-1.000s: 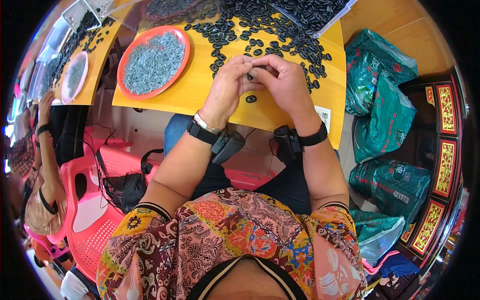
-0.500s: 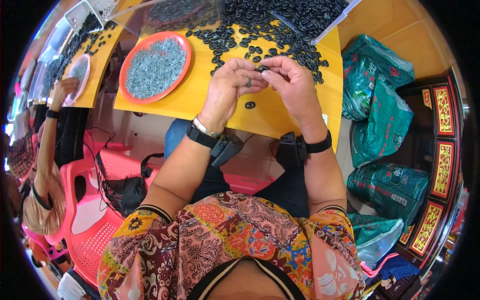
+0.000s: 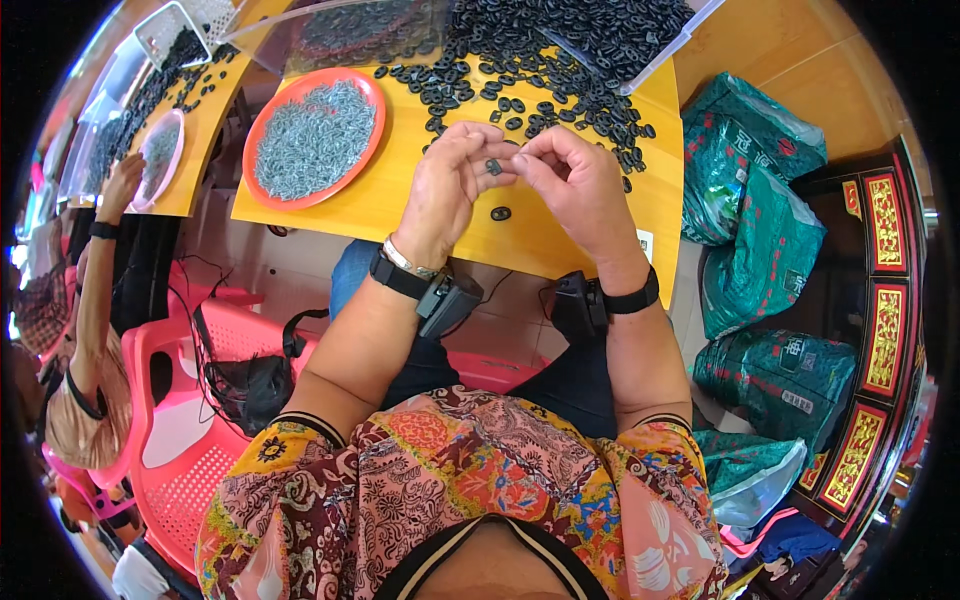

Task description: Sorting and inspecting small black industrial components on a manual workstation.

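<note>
Above the table's near half, my left hand is palm up with its fingers stretched out. A small dark grey ring-like piece shows on its fingers. The fingertips of my right hand are pinched together against the left fingers; whatever lies between them is too small or hidden to tell. One black oval piece with holes lies alone on the yellow table, below my hands. Many like it form a loose heap beyond them. Left of my hands, an orange-red plate holds many small silvery screw-like pieces.
A clear plastic bin stands tipped at the far side, black pieces spilling from it. Green bags stand on the right. A co-worker's hand reaches to a pink dish at left. A pink chair stands near it.
The black oval piece between my hands is no longer visible there. My right hand has shifted slightly down and left, and its fingertips now pinch at the left fingers.
</note>
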Demonstrator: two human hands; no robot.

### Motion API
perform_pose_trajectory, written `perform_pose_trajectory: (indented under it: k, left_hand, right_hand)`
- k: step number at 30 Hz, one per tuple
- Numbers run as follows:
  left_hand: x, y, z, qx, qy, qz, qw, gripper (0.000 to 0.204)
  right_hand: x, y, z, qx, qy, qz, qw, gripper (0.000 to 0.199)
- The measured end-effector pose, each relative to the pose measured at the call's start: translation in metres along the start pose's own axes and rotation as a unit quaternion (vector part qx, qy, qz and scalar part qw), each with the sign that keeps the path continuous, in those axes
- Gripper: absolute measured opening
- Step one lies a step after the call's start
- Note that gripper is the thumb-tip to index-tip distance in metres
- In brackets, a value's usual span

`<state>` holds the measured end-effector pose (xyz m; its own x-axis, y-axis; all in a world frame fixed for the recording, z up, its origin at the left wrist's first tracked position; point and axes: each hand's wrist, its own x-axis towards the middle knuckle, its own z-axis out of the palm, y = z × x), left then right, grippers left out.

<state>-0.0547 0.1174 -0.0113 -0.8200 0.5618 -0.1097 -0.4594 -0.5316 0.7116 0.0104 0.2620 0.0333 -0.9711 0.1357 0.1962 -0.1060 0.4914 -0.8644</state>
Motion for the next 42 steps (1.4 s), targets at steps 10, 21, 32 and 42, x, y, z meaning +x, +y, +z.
perform_pose_trajectory:
  k: [10,21,32,42]
  left_hand:
    - [-0.007,-0.002,0.008,0.030,-0.027,0.029,0.999,0.038]
    - [-0.015,0.001,0.019,0.245,-0.014,0.087,0.965,0.047]
    - [-0.013,0.002,0.015,0.154,-0.040,0.009,0.987,0.023]
    - [-0.014,-0.005,0.019,0.233,-0.009,0.101,0.967,0.018]
  right_hand:
    - [-0.004,0.000,0.019,-0.212,0.030,-0.165,0.963,0.017]
    - [-0.002,0.008,0.023,-0.273,0.037,-0.141,0.951,0.011]
    - [0.002,0.009,0.014,0.080,0.034,-0.004,0.996,0.007]
    - [0.004,0.010,0.021,0.176,0.108,0.016,0.978,0.009]
